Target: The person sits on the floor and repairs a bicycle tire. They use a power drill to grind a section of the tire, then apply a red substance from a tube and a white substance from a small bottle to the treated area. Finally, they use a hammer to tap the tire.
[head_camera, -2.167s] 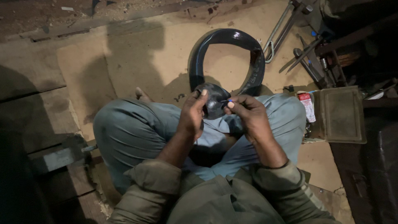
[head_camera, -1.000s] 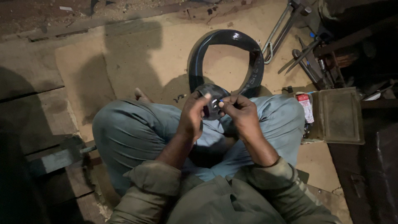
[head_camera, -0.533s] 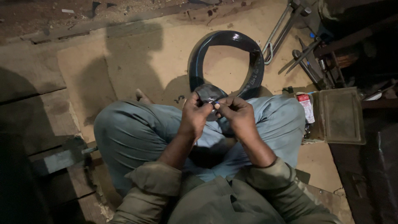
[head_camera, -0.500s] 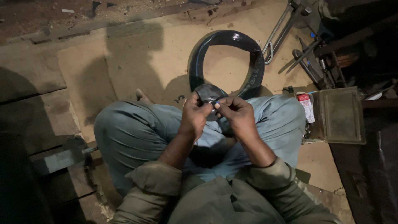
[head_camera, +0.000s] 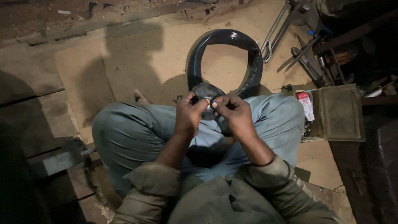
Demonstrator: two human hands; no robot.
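In the head view, my left hand and right hand meet over my lap, fingers pinched nearly closed on the folded end of the black inner tube. The tube loops away toward 12 o'clock on the cardboard. A flat tin lies at 3 o'clock.

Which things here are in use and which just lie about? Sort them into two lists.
In use:
left hand
right hand
black rubber tube, one end pinched between both hands
small piece at the fingertips, too small to tell

Lying about:
metal tools
shallow tray
small red and white packet
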